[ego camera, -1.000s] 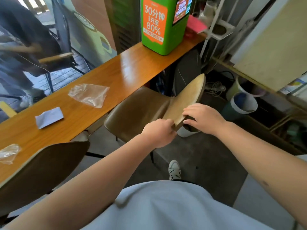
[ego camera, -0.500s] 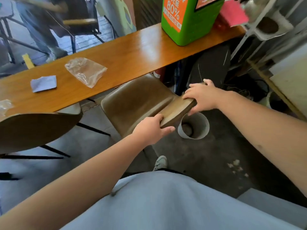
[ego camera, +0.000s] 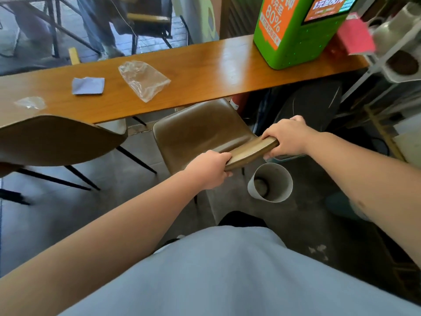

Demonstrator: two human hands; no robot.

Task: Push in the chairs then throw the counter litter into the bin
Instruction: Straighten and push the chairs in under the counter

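A brown leather chair (ego camera: 200,131) stands with its seat partly under the wooden counter (ego camera: 205,71). My left hand (ego camera: 208,168) grips the left end of its backrest top, and my right hand (ego camera: 289,137) grips the right end. A second brown chair (ego camera: 54,140) stands at the left, out from the counter. On the counter lie a clear plastic bag (ego camera: 143,79), a pale paper square (ego camera: 88,86) and a small clear wrapper (ego camera: 30,103). A grey round bin (ego camera: 270,182) stands on the floor just right of the held chair.
A green kiosk (ego camera: 293,30) with orange print stands on the counter's right end, a pink card (ego camera: 355,37) beside it. White shelving with pots (ego camera: 401,65) and dark clutter fill the right side. Beyond the glass, a person's legs and outdoor chairs show.
The chair has turned to face the counter and its seat has slid partly under it. Both hands stay gripped on the backrest, now spread to its two ends.
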